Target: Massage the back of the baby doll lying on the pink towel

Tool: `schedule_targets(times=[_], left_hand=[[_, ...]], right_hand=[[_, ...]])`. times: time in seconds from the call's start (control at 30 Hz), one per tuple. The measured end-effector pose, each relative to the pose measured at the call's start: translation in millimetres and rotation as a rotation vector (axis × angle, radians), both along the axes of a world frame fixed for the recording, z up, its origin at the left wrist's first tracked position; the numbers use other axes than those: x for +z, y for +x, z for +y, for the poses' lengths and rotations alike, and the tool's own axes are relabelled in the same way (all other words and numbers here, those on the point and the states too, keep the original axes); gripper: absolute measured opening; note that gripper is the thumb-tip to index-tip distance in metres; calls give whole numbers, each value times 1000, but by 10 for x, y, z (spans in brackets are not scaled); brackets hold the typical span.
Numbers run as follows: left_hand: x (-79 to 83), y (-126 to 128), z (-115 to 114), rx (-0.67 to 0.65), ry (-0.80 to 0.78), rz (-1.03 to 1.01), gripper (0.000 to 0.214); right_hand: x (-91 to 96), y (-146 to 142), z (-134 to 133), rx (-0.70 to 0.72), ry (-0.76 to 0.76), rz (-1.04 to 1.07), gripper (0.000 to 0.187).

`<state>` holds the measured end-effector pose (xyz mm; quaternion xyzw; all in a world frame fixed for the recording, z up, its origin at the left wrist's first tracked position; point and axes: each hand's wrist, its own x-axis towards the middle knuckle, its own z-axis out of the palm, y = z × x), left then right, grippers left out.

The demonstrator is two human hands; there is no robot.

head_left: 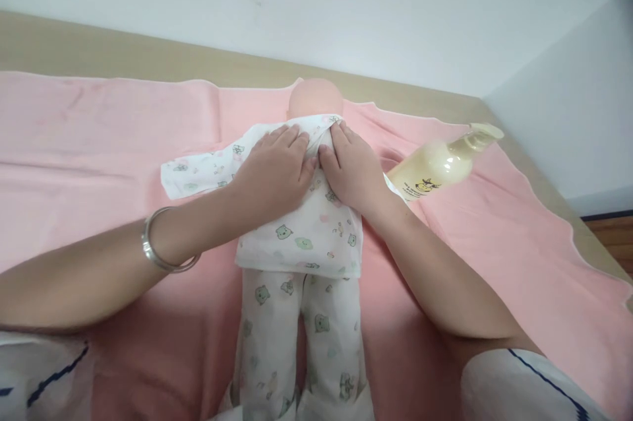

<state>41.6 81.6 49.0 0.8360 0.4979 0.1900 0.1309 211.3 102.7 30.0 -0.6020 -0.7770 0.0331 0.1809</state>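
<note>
A baby doll lies on its back, its bald head (315,97) at the far end and its face hidden. It wears a white baby shirt (297,246) with small green animal prints and matching trousers (324,322). At the upper chest, my left hand (281,167) is closed on the shirt's front, thumb near the middle. My right hand (353,167) pinches the shirt at the neckline, where the cloth gathers into a fold between both hands. One shirt sleeve (198,173) stretches out flat to the left; my right hand and forearm mostly hide the other.
A cream-coloured pump bottle (435,167) with a cow picture lies tilted just right of the doll. Beneath everything is a wrinkled pink cloth (99,137) on a wooden table (148,55). White walls (346,5) stand behind and to the right.
</note>
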Motion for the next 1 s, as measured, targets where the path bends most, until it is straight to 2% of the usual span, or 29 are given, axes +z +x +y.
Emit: schedule_targets(times=[0.1,0.23,0.4,0.57,0.67,0.8,0.9,1.0], left_hand=[[66,-9,-54,-63,-1,-1,44],[81,-61,33,-60,-86,-55,39],[-14,-95,216,-31,-105,-67,51],[-92,-71,273,-14,-21,-38,43],[-90,-51,225,4,4,-35,45],[-66,-7,83,3,44,12,54],[-54,17,3,-17,83,43,56],[-53,-1,30,-27,86,0,51]], right_hand=[[53,-12,-22,13,-17,-20,52],[174,-61,-95,-3,-75,-87,46],[271,-121,-271,24,-48,-155,47],[257,-154,-417,57,0,-202,54],[218,-144,-352,54,-3,-160,55],[198,-84,-168,-6,-91,-97,56],[218,-44,-95,-31,-137,-62,51],[251,-43,-123,-8,-127,-61,43]])
